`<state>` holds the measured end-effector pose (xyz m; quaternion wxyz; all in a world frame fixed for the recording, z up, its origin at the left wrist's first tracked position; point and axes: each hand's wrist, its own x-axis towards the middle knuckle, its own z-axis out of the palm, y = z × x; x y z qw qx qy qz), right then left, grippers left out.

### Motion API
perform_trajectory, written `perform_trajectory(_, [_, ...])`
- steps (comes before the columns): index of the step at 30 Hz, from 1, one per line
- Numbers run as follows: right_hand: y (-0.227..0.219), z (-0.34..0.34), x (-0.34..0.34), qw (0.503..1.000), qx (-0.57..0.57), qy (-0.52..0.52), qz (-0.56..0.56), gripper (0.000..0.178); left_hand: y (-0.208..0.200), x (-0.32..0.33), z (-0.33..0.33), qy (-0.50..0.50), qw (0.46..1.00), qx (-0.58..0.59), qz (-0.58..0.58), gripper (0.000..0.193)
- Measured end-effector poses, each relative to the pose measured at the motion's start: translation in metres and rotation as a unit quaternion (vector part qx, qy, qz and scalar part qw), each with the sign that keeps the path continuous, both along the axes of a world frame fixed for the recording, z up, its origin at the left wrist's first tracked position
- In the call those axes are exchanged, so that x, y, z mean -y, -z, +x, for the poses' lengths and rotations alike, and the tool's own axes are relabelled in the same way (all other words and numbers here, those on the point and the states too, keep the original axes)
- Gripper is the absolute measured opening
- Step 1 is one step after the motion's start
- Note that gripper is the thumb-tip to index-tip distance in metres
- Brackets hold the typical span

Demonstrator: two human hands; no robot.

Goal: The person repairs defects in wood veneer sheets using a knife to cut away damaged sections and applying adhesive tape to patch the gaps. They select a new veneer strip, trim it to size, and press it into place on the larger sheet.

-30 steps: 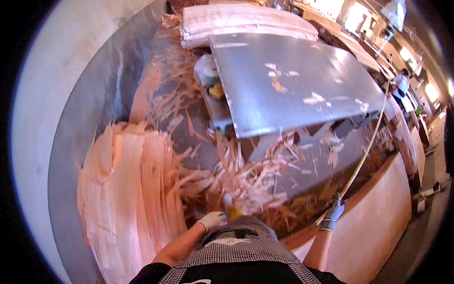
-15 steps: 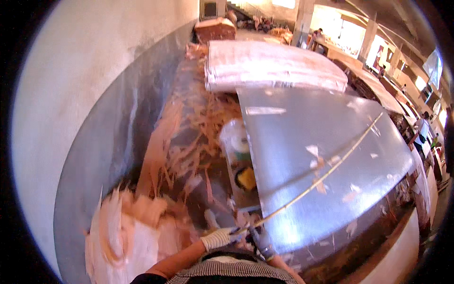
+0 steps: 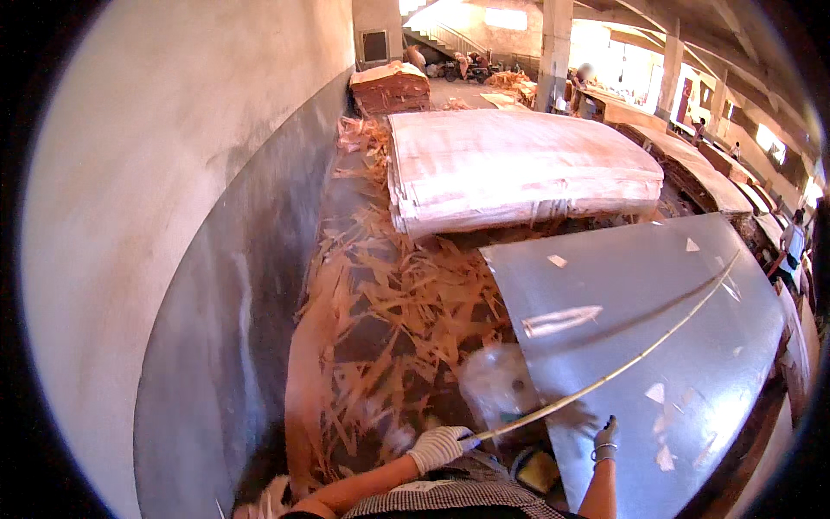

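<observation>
My left hand (image 3: pixel 438 448), in a striped knit glove with dark fingertips, is closed round the near end of a long thin bamboo stick (image 3: pixel 640 355). The stick slants up and away to the right, over a large grey metal sheet (image 3: pixel 605 277) with a few pale veneer scraps on it. My right hand (image 3: pixel 607 437), gloved with a band at the wrist, is off the stick, over the near part of the sheet. Its fingers point up and look apart, with nothing in them. Between my hands, a whitish plastic container (image 3: pixel 500 381) and a yellow thing (image 3: pixel 538 471) show beside the sheet's left edge.
Beyond the sheet stands a wide stack of pale veneer sheets (image 3: pixel 519 164). Torn veneer strips (image 3: pixel 406 303) litter the floor up to the grey-and-cream wall (image 3: pixel 207 303) on the left. More stacks (image 3: pixel 683 160) run along the right, with people farther off.
My right hand has come away from the stick's near end and moved right, over the sheet. My left hand keeps hold of the stick. The view has shifted, so the sheet lies lower and farther right.
</observation>
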<state>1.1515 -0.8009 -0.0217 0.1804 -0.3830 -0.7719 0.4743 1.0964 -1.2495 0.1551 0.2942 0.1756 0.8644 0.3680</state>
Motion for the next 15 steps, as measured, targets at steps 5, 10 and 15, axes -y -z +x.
perform_trajectory(5, [-0.085, -0.195, 0.152, 0.875, 0.435, -0.066, 0.201, 0.061, 0.015, 0.105, -0.121, -0.056, 0.998, 0.011, 0.010, 0.046])
perform_trajectory(10, [-0.016, -0.390, 0.226, 0.942, 0.255, -0.149, 0.156, 0.056, -0.001, 0.183, -0.256, -0.078, 0.996, -0.030, 0.020, 0.042])
perform_trajectory(15, [-0.046, -0.566, 0.399, 0.752, 0.239, -0.515, 0.335, 0.047, 0.002, 0.266, -0.346, -0.184, 0.981, -0.047, 0.028, 0.039])
